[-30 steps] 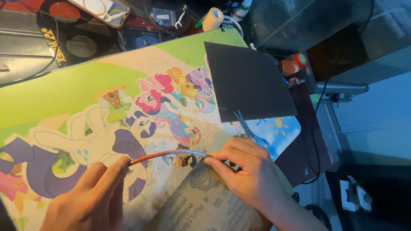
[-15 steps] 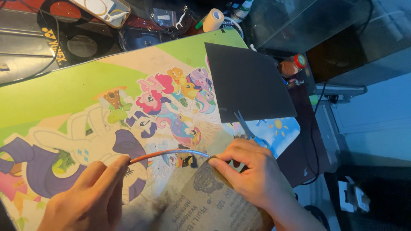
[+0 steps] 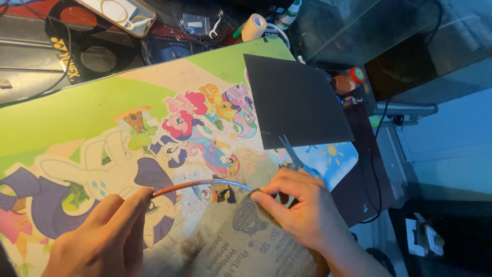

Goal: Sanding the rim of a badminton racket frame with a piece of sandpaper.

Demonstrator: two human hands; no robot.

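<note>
Cluttering the far edge of the workspace, at 11 to 12 o'clock, dark gear and cables are lying behind a bright green cartoon-printed table mat (image 3: 77, 110) that is covering most of the surface. At 11 o'clock a shallow tray (image 3: 145, 20) is holding what look like 2 white ring-shaped pieces and a small white part; its contents are too small to name. A clear round lidded container (image 3: 202, 25) at 12 o'clock is holding small white items, also too small to tell. Beside it, a roll of white tape (image 3: 254, 26) is standing near a small bottle (image 3: 288, 14). A black sheet (image 3: 292, 100) is lying at 1 o'clock on the mat, and blue-handled scissors (image 3: 293, 156) are resting just below it, partly hidden by the right hand.

Down at 7 o'clock, the left hand (image 3: 102, 241) is closing its thumb and fingers around one end of a thin curved metal rod (image 3: 200, 184), orange near that grip and silver-grey toward the other end. At 5 o'clock the right hand (image 3: 302, 210) is pinching a folded sheet of sandpaper (image 3: 251, 241) around the rod's other end, fingers curled tight. The rod is arching between the 2 hands just above the mat, at the centre bottom.
</note>
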